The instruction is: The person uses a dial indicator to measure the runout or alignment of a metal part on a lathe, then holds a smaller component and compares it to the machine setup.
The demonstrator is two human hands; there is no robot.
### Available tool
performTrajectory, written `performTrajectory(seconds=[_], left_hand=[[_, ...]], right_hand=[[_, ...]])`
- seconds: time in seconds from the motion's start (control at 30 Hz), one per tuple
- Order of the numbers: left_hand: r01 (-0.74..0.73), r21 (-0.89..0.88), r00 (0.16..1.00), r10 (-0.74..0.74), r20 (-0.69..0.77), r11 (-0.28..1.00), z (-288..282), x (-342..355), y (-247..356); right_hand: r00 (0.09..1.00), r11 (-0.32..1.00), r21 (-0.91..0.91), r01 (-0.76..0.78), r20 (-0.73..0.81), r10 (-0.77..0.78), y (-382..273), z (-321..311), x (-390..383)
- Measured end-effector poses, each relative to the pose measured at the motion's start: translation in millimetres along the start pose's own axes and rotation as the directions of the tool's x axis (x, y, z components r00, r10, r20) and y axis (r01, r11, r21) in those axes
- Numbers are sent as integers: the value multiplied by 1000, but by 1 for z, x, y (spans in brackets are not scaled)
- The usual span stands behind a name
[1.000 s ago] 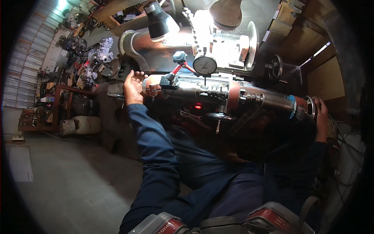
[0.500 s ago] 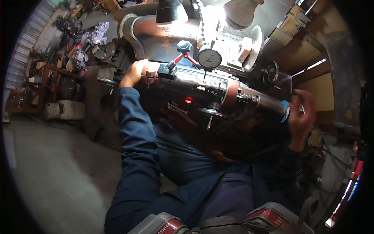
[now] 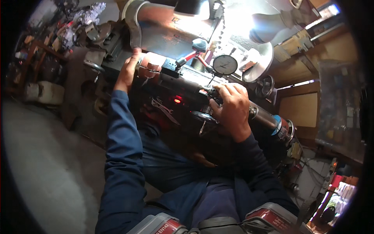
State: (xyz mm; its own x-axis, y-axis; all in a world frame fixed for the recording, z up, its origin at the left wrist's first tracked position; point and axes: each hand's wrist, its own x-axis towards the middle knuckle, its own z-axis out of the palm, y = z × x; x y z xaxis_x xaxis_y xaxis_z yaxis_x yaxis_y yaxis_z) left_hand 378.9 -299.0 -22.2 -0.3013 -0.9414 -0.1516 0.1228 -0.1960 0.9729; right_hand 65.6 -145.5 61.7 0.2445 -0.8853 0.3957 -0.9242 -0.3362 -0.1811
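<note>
My left hand (image 3: 126,74) is closed around the left end of a bench machine, at a rounded reddish-brown end piece (image 3: 149,66). My right hand (image 3: 234,104) has its fingers curled over a metal shaft in the middle of the machine, just below a round dial gauge (image 3: 224,64). That hand hides much of the shaft. The gauge hangs on a jointed red arm (image 3: 190,57) with a blue-grey knob (image 3: 199,45), its thin stem pointing down beside my right fingertips. Beyond the hand, a grey metal cylinder (image 3: 265,118) runs right to a blue band (image 3: 277,124).
A small handwheel (image 3: 205,117) juts out below my right hand; another handwheel (image 3: 265,86) sits behind at right. Spanners (image 3: 164,109) lie near a red light (image 3: 177,100). Lamp heads (image 3: 191,8) hang over the machine. Cluttered parts fill the left side.
My right hand has moved left from the blue-banded right end to the shaft beneath the gauge. My left hand stays at the left end. The whole view has shifted and tilted somewhat.
</note>
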Motion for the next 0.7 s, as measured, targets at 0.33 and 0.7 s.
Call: performTrajectory(seconds=[0.33, 0.7], left_hand=[[-57, 35, 998, 57, -7, 998, 2, -8, 13], [-230, -291, 943, 287, 170, 929, -10, -7, 23]], right_hand=[[998, 998, -9, -58, 15, 58, -6, 6, 1], [1000, 999, -47, -12, 21, 13, -4, 6, 4]])
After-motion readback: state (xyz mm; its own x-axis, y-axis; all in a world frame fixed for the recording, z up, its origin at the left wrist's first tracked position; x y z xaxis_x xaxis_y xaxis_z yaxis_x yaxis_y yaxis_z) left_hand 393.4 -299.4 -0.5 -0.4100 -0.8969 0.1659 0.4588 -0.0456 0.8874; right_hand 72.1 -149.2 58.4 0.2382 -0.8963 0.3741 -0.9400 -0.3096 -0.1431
